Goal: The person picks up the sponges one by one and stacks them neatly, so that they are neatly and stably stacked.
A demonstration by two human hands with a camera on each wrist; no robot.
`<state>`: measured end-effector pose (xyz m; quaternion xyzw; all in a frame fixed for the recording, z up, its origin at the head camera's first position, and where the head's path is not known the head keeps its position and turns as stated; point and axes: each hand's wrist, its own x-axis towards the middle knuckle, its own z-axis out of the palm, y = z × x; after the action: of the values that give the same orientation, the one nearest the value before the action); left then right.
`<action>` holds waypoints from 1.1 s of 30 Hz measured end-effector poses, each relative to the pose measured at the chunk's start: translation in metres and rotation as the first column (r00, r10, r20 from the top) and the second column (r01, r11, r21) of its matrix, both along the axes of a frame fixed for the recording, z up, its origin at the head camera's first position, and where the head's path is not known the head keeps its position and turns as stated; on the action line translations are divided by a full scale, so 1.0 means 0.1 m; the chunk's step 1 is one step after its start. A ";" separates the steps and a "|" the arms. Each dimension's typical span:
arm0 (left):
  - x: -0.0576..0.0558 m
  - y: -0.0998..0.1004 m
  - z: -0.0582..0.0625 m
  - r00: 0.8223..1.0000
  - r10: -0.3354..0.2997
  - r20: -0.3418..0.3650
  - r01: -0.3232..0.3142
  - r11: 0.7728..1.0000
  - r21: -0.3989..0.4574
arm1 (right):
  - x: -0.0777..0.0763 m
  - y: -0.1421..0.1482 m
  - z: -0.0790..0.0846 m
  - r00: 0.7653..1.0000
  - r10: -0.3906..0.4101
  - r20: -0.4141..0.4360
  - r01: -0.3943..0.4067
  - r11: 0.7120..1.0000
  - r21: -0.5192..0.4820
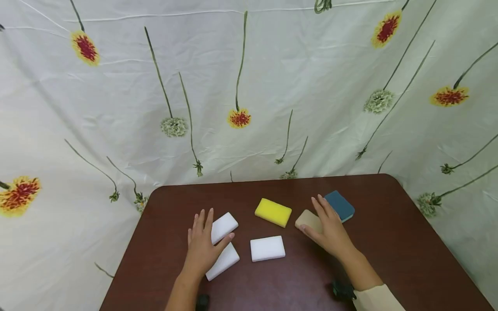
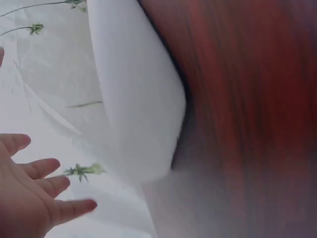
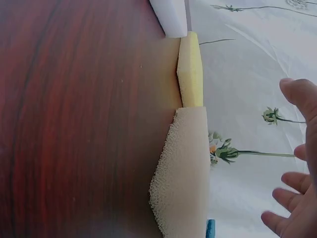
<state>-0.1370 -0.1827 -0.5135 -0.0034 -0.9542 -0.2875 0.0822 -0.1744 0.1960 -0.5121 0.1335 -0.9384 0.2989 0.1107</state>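
a hand could pass between the yellow sponge (image 1: 273, 212) and the lone white block (image 1: 267, 249), but two white blocks (image 1: 224, 227) bar the way by the left hand (image 1: 204, 247), as do a beige sponge (image 1: 308, 219) and blue sponge (image 1: 340, 205) by the right hand (image 1: 330, 231).

This was a cloth-screened spot, its wider setting hidden: white fabric (image 1: 280, 69) printed with long-stemmed flowers (image 1: 239, 118) hung behind and along both sides of a dark reddish-brown worktop (image 1: 280, 280).

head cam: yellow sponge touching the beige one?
No, a strip of dark brown tabletop separates the yellow sponge from the beige sponge.
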 end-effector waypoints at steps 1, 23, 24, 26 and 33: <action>0.01 0.01 0.01 1.000 -0.004 -0.001 0.004 0.999 0.042 | 0.01 0.00 0.00 1.000 0.007 -0.004 -0.007 1.000 -0.024; 0.22 0.47 -0.07 0.966 -0.236 0.102 0.183 0.911 0.371 | 0.15 0.10 -0.18 0.997 -0.034 0.076 0.041 0.995 -0.087; 0.23 0.48 -0.08 0.962 -0.249 0.110 0.194 0.910 0.368 | 0.15 0.11 -0.19 0.997 -0.038 0.069 0.044 0.996 -0.081; 0.25 0.50 -0.09 0.954 -0.269 0.130 0.206 0.908 0.366 | 0.16 0.11 -0.22 0.997 -0.046 0.056 0.050 0.996 -0.074; 0.32 0.57 -0.12 0.948 -0.283 0.149 0.216 0.911 0.352 | 0.19 0.12 -0.26 0.996 -0.063 0.065 0.067 0.995 -0.072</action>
<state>-0.1051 -0.1259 -0.5260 -0.0834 -0.8873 -0.4507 -0.0505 -0.1554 0.2076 -0.5377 0.0892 -0.9335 0.3339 0.0958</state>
